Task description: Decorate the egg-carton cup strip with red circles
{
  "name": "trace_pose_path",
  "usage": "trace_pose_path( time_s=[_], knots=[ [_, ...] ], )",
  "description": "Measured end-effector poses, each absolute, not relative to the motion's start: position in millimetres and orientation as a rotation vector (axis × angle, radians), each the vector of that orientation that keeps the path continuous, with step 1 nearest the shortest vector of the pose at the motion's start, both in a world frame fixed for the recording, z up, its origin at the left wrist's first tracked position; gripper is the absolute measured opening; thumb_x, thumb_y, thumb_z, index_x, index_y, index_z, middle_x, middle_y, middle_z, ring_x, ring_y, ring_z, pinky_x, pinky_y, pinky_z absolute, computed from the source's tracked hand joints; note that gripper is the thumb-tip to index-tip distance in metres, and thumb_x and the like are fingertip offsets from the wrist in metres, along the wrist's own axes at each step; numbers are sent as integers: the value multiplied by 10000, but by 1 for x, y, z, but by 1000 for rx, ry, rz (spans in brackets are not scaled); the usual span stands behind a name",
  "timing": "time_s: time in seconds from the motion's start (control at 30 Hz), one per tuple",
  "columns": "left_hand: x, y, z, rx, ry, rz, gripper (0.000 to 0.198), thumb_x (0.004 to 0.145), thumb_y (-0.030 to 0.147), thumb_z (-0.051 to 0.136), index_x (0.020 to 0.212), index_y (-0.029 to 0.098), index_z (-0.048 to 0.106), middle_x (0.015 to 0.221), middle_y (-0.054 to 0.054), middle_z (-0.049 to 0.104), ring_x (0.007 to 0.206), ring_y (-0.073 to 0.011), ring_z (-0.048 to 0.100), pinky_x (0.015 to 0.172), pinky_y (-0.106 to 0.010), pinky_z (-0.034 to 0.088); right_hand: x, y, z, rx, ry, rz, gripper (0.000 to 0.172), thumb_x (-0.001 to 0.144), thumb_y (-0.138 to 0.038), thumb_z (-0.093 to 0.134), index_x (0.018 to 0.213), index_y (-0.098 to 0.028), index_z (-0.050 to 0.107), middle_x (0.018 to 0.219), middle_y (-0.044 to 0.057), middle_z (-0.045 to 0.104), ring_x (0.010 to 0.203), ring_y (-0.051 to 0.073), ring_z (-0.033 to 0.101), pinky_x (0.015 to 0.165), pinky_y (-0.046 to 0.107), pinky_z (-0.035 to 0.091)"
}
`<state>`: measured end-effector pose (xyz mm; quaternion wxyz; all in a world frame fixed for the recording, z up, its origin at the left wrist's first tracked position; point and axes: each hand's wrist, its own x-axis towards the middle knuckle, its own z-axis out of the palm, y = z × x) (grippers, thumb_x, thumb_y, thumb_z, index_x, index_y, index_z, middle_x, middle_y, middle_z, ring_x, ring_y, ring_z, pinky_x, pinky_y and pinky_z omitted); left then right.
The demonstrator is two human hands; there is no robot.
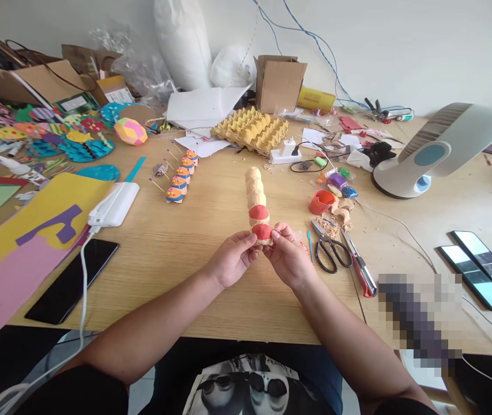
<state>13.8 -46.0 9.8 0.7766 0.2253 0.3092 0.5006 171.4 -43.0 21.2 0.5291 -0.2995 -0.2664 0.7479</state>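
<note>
Between my two hands is a strip of egg-carton cups [255, 193], pointing away from me above the table. Its two nearest bumps are covered in red; the farther ones are pale yellow. My left hand [236, 256] pinches the near end from the left. From the right, my right hand [289, 256] grips the same end, thumb on the red bump. A finished-looking caterpillar [182, 177] of orange and blue egg-carton cups with pin-like feelers stands to the left. Black-handled scissors [331, 248] lie close to my right hand, beside a red utility knife [362, 268].
A yellow egg tray [252, 131] and a cardboard box [278, 83] stand at the back. On the right are a white fan [436, 151], a red cup [321, 202] and coloured clay packs [338, 180]. Foam sheets [7, 276], a power bank [116, 206] and a black phone [72, 282] lie left.
</note>
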Motion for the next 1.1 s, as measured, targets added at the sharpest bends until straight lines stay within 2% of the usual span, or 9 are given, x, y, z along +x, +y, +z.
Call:
trace_pose_path(
  time_s=[0.13,0.3,0.5,0.63,0.83,0.97,1.1],
  knots=[
    [13,-44,8,493,678,1124,240,771,325,891,887,142,788,853,-43,727,745,-84,619,671,-183,514,170,-45,22,-723,-693,1788,336,747,-311,899,909,-282,605,901,-40,661,805,132,609,742,264,502],
    [13,-44,8,467,676,1119,227,751,310,908,837,144,780,808,-18,699,727,-68,605,694,-177,517,167,-44,22,-721,-770,1677,364,720,-300,925,873,-268,596,814,-50,635,748,122,580,742,265,479],
    [15,-47,12,475,611,1051,295,760,348,903,945,143,797,890,-39,714,824,-93,646,714,-173,532,166,-45,25,-753,-841,1527,359,741,-323,915,860,-262,582,796,-49,633,726,131,577,734,285,483],
    [16,-47,10,428,631,1072,268,748,347,910,870,142,786,890,-38,722,795,-83,638,690,-164,519,165,-46,20,-717,-890,1537,355,769,-304,901,916,-268,579,853,-39,677,773,131,608,765,277,490],
    [16,-45,7,464,704,1117,268,694,322,942,769,141,759,784,-22,711,725,-77,611,678,-183,491,164,-47,17,-722,-911,1543,370,766,-316,904,934,-272,577,830,-48,672,765,131,597,739,265,485],
    [16,-47,7,563,703,1140,228,716,314,931,816,163,792,836,-38,749,778,-101,634,712,-209,481,166,-46,20,-661,-731,1711,397,749,-337,917,967,-293,589,840,-55,681,785,139,623,741,273,494],
    [17,-51,10,650,601,1110,251,786,347,883,947,165,821,966,-80,772,894,-145,660,758,-237,492,169,-44,20,-622,-611,1776,356,764,-322,906,936,-291,596,817,-59,692,733,130,612,717,265,493]
  ],
)
